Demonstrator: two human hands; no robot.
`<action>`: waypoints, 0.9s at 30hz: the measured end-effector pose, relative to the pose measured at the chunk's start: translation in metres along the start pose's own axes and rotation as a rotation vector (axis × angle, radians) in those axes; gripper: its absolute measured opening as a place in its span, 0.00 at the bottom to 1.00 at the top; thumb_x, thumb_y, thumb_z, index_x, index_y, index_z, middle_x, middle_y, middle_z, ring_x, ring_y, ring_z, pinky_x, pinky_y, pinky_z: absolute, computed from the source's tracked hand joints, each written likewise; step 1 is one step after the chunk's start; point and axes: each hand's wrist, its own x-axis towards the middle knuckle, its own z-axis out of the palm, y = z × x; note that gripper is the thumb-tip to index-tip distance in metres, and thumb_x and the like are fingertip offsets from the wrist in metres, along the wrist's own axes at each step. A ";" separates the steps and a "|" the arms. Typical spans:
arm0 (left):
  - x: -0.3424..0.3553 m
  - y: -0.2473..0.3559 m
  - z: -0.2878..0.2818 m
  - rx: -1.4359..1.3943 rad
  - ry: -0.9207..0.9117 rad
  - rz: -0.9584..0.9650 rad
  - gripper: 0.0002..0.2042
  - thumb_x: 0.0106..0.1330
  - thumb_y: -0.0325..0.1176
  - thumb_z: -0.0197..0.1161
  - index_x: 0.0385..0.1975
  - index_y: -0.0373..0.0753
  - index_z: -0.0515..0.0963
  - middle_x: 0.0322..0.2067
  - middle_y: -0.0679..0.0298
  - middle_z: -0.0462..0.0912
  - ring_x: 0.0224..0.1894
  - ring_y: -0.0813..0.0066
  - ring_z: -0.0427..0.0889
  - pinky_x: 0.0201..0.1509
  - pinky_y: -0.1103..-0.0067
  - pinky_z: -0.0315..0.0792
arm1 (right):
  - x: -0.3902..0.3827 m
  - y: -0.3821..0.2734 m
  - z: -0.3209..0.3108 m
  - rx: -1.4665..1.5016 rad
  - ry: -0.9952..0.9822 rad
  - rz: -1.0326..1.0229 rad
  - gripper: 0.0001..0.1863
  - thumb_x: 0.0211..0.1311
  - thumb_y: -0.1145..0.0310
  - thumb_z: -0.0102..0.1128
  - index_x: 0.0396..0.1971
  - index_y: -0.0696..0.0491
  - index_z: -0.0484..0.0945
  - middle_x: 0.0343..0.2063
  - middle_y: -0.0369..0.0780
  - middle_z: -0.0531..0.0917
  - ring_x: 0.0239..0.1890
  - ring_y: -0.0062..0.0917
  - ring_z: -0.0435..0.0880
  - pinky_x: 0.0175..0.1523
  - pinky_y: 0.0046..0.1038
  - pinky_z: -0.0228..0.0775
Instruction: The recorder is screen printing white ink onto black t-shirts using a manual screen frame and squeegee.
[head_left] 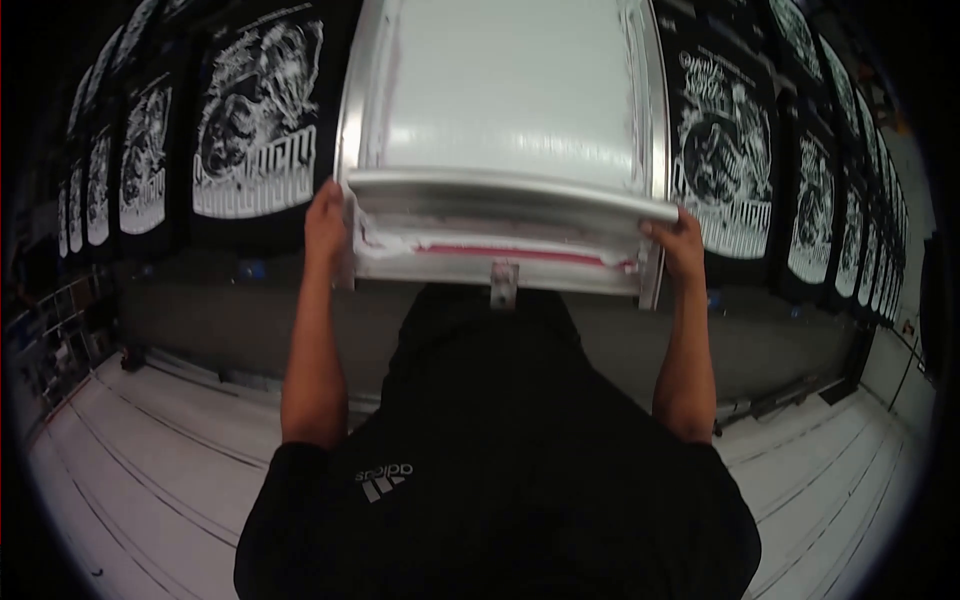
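A long silvery squeegee point(510, 195) lies crosswise over the near part of a metal screen-printing frame point(353, 125). My left hand point(325, 225) is closed around its left end, and my right hand point(682, 245) grips the right end with the thumb over the near side. Beyond the bar stretches the pale, shiny mesh point(510, 80) of the screen. White ink point(385, 242) is smeared inside the frame's near end, beside a pinkish-red strip point(520, 254). The squeegee's lower edge is hidden, so I cannot tell if it touches the mesh.
Black fabric panels with white prints lie in rows to the left point(255, 120) and right point(725, 150). A small metal bracket point(503, 285) juts from the frame's near edge, close to my body. Shelving point(65, 310) stands at the far left. The floor point(150, 450) is pale with dark lines.
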 end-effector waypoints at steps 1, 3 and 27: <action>0.005 0.003 0.005 -0.034 -0.004 -0.015 0.28 0.73 0.50 0.55 0.61 0.31 0.70 0.57 0.56 0.77 0.60 0.71 0.72 0.64 0.78 0.63 | 0.008 0.002 0.000 -0.042 -0.036 -0.038 0.17 0.47 0.78 0.73 0.40 0.59 0.81 0.35 0.36 0.84 0.39 0.19 0.81 0.47 0.23 0.74; 0.009 -0.001 0.011 -0.031 0.002 -0.019 0.28 0.72 0.50 0.55 0.61 0.32 0.71 0.57 0.57 0.77 0.60 0.72 0.72 0.64 0.79 0.62 | 0.008 0.006 0.004 0.012 -0.034 -0.002 0.17 0.47 0.79 0.73 0.40 0.59 0.82 0.35 0.36 0.85 0.39 0.19 0.81 0.46 0.23 0.74; -0.072 0.096 0.001 0.670 -0.305 0.882 0.19 0.55 0.39 0.71 0.44 0.39 0.78 0.48 0.55 0.78 0.54 0.57 0.74 0.55 0.64 0.68 | -0.055 -0.037 0.059 -1.174 -0.134 -0.355 0.18 0.41 0.78 0.63 0.38 0.52 0.80 0.31 0.43 0.82 0.43 0.41 0.79 0.56 0.50 0.64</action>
